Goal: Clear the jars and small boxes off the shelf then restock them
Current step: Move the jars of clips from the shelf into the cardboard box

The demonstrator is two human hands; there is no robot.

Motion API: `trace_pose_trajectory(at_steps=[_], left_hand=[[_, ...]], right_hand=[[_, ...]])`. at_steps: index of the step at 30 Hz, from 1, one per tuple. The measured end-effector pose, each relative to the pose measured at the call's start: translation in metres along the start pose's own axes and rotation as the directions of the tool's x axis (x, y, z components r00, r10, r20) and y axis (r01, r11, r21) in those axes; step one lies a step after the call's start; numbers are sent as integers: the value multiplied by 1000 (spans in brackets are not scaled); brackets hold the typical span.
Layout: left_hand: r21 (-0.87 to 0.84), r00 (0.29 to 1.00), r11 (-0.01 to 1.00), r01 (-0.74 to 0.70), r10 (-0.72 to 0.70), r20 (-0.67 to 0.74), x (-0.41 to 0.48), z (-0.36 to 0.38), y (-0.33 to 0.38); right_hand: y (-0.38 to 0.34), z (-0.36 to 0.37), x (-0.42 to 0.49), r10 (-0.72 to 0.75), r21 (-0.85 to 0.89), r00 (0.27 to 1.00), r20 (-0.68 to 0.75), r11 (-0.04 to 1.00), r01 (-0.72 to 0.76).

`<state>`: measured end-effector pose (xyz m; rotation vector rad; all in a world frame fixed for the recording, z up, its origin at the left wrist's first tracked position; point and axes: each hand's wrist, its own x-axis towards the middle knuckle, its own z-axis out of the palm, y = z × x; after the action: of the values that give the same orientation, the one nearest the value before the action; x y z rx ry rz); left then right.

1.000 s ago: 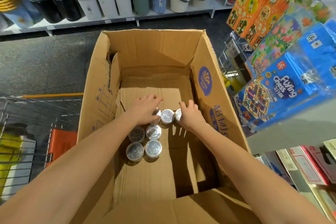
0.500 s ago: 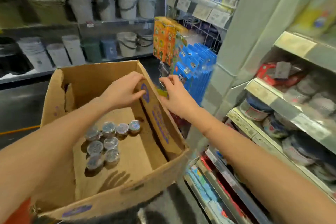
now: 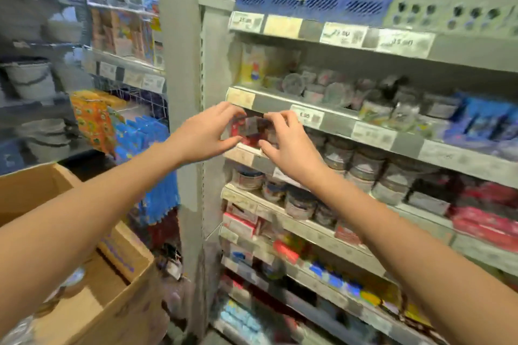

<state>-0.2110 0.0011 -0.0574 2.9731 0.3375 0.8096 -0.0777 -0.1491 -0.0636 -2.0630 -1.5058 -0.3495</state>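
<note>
Both my hands are raised to the left end of a grey shelf [image 3: 372,134]. My left hand [image 3: 207,131] and my right hand [image 3: 286,140] face each other with fingers spread, either side of a group of small red boxes [image 3: 253,130] on that shelf. The fingertips reach the boxes, but blur hides whether they grip. Clear jars [image 3: 361,162] with dark lids stand on the same shelf to the right. The cardboard box [image 3: 120,255] sits at lower left, with a jar lid [image 3: 74,274] showing inside it.
More jars and packets fill the shelves above [image 3: 330,87] and below [image 3: 297,202]. A grey upright post [image 3: 185,92] stands just left of my hands. Blue and orange game boxes [image 3: 134,134] hang left of the post. White buckets [image 3: 30,78] line a far rack.
My view has swung from the cardboard box up to the shelving. Both hands left the jars in the box, passed its right flap, and now reach the small red boxes on the shelf.
</note>
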Motion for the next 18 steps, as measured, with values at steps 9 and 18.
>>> trace_pose_trajectory(at_steps=[9,18], left_hand=[[42,985,990,-135,139,-106,105,23,51],[16,988,991,-135,136,-69,195,43,16]], right_hand=[[63,-54,4,121,-205,987,-106,968,-141],[103,-64,49,11,-462,993,-116,885,-64]])
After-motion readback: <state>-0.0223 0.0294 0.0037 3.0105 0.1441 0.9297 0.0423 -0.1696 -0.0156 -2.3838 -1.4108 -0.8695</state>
